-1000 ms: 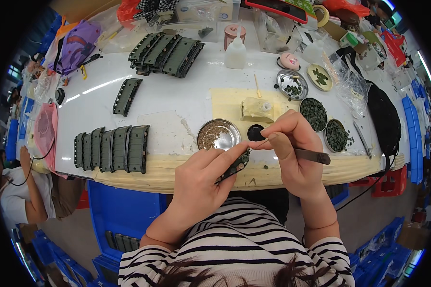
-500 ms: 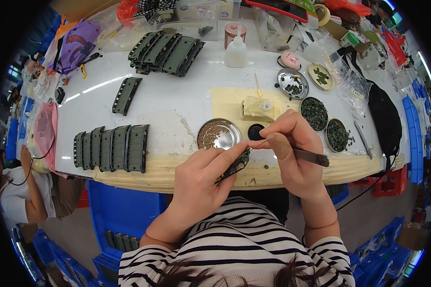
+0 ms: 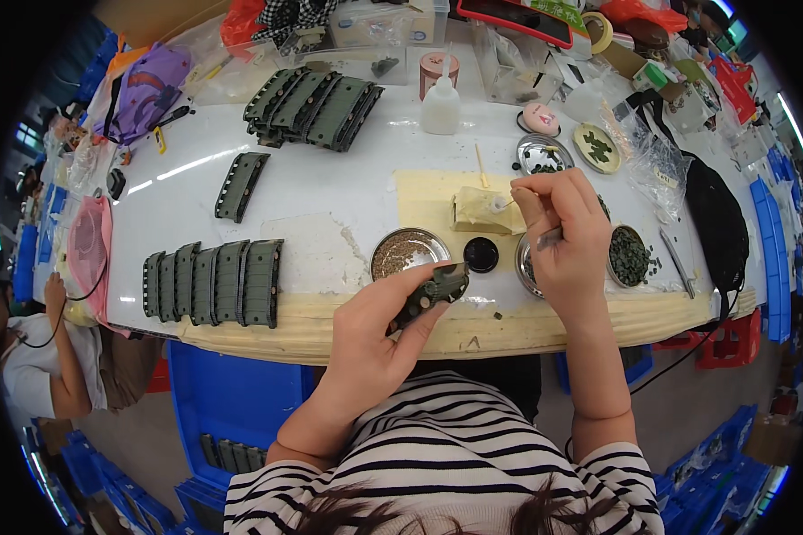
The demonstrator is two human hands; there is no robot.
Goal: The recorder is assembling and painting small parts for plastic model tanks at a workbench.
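Note:
My left hand [image 3: 376,325] is closed around a small dark green curved part [image 3: 437,290], which it holds tilted just above the table's front edge. Round spots show along the part's side; my fingers cover much of it. My right hand [image 3: 564,234] pinches slim tweezers [image 3: 549,239], their broad grey end partly hidden against the palm. Their thin tip is at the mouth of a small white pot [image 3: 497,205] set in a yellow taped block [image 3: 473,212]. Between the hands lie a round black cap [image 3: 480,255] and a metal dish [image 3: 437,245] of brown bits.
Ribbed green strips [image 3: 212,283] lie in a row at left, with a stack [image 3: 312,107] behind and a single one [image 3: 241,185] between. Tins of green pieces [image 3: 631,254] stand at right. A white squeeze bottle [image 3: 441,105] is at the back. Another person [image 3: 58,357] sits far left.
My right hand has moved up and away from the green part, bringing the tweezers to the white pot. My left hand keeps hold of the part, now turned to show more of its side.

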